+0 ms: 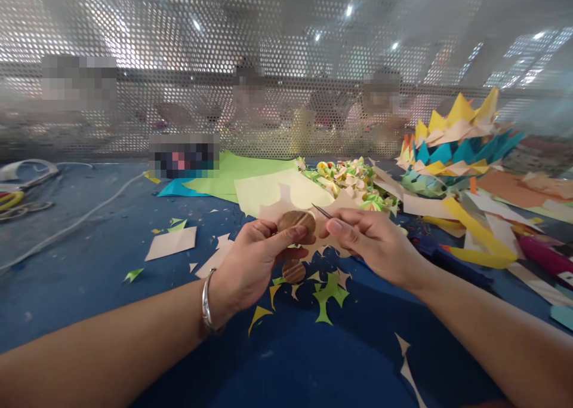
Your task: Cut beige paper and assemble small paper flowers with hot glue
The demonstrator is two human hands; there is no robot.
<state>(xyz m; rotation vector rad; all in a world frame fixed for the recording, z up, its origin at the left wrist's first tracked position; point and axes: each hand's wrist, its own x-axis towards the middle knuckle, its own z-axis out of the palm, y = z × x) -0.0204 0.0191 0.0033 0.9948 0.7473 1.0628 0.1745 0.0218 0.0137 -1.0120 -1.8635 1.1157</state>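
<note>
Between the thumb and fingers of my left hand (264, 247) is a round brown wood-grain disc (296, 221), tilted towards me. A thin, dark pointed tool (320, 210) is pinched in my right hand (364, 238). Its tip points up and left, beside the disc's right edge; whether it is tweezers I cannot tell. Just below my left fingers shows a second wood-grain disc (294, 271). Behind my hands lies a cream paper sheet (277, 187) with rounded cut-outs along its near edge. Cut green paper scraps (330, 297) are scattered on the blue table (268, 360).
A heap of small folded paper pieces (351, 181) is behind my right hand. Stacked zigzag paper crowns (461, 139) stand farther right, near paper strips (483, 235) and a magenta object (546, 255). A white cable (98, 208) crosses the left side. A perforated screen (268, 31) rises behind.
</note>
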